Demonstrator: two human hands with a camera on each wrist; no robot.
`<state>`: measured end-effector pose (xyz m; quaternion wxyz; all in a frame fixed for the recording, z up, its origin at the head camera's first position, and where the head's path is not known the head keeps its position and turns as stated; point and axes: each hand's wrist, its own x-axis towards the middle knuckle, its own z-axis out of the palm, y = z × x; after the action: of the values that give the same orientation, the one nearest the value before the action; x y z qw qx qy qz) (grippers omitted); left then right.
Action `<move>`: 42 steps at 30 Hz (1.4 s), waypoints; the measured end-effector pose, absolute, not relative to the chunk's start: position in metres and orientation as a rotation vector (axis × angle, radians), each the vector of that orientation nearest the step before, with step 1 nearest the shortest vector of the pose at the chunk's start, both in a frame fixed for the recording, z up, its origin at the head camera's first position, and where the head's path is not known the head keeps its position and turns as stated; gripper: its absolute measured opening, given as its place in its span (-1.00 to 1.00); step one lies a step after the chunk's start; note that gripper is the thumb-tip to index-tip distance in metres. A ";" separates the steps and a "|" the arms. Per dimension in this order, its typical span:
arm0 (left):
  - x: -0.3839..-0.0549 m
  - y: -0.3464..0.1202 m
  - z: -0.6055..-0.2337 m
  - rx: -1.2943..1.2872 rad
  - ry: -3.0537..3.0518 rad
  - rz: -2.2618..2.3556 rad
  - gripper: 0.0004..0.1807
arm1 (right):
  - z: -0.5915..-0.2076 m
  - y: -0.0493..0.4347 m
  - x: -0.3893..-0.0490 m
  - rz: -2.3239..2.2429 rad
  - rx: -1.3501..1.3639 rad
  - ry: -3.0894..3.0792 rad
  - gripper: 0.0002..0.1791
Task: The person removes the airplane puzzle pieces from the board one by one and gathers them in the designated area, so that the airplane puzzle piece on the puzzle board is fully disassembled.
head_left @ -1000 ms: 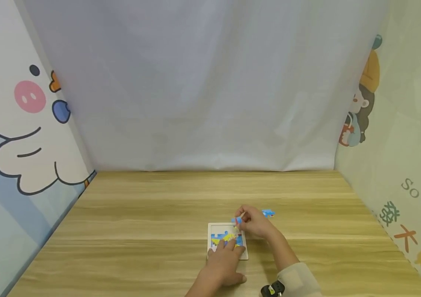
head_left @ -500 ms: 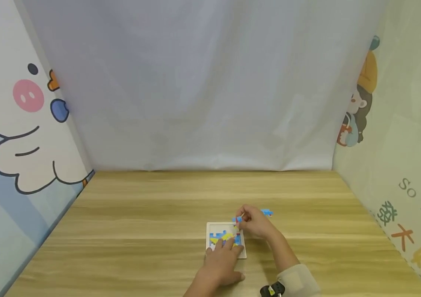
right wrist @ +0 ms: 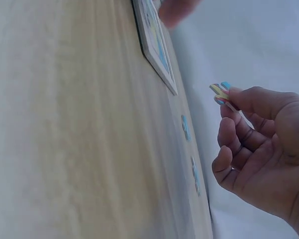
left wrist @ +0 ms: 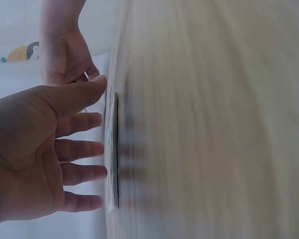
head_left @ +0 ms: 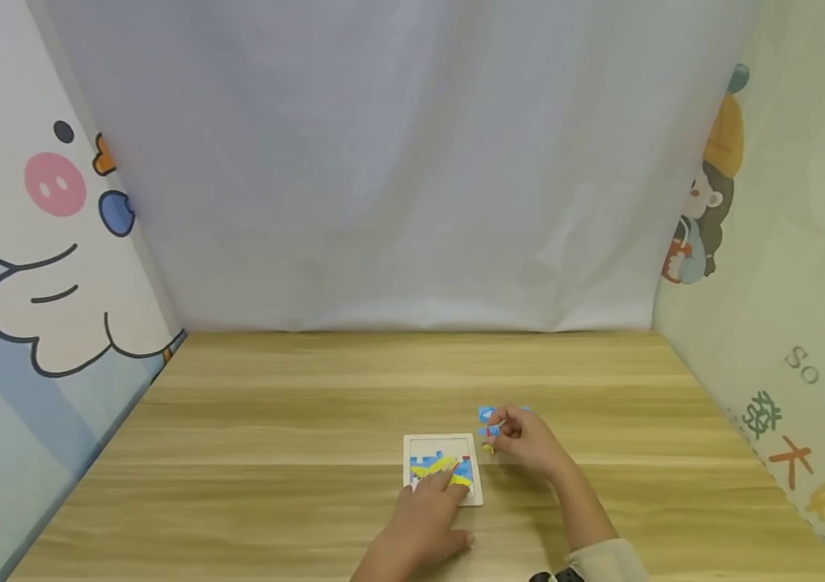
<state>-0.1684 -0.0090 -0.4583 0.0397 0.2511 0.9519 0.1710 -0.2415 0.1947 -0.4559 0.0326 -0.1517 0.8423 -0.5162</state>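
A jigsaw puzzle tray [head_left: 441, 437] with a pale frame lies on the table in the head view. Joined blue and yellow pieces [head_left: 423, 463] fill its lower part, and its upper strip shows bare backing. My left hand [head_left: 423, 517] rests over the near part of the tray with fingers spread, covering some of the picture. To the right of the tray, my right hand [head_left: 532, 443] pinches a blue, red and yellow puzzle piece [head_left: 489, 432] between thumb and forefinger. The right wrist view shows this puzzle piece [right wrist: 221, 93] held up off the table.
Past the right hand lies a loose blue puzzle piece [head_left: 486, 414]; another puzzle piece [head_left: 525, 409] is mostly hidden behind that hand. A grey-white curtain [head_left: 412, 202] hangs at the back edge of the wooden table [head_left: 274, 444]. Printed panels stand at both sides.
My right hand has moved right, off the tray's upper right corner, carrying the puzzle piece. A loose blue piece shows beside it now. My left hand has shifted slightly left on the tray.
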 end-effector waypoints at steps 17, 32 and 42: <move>-0.160 -0.044 -0.462 0.937 2.991 0.406 -0.58 | -0.456 0.225 -0.237 -1.729 -0.280 2.565 -0.77; -0.159 -0.059 -0.463 0.790 2.851 0.495 -0.28 | -0.463 0.251 -0.242 -1.805 -0.126 2.568 -0.67; -0.160 -0.056 -0.460 0.694 2.785 0.544 -0.21 | -0.468 0.261 -0.250 -1.754 -0.100 2.591 -0.65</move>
<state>-0.1598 -0.0560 -0.4603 0.1101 0.2361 0.9476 0.1851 -0.2501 0.2607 -0.4682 0.0055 -0.0321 0.8277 -0.5602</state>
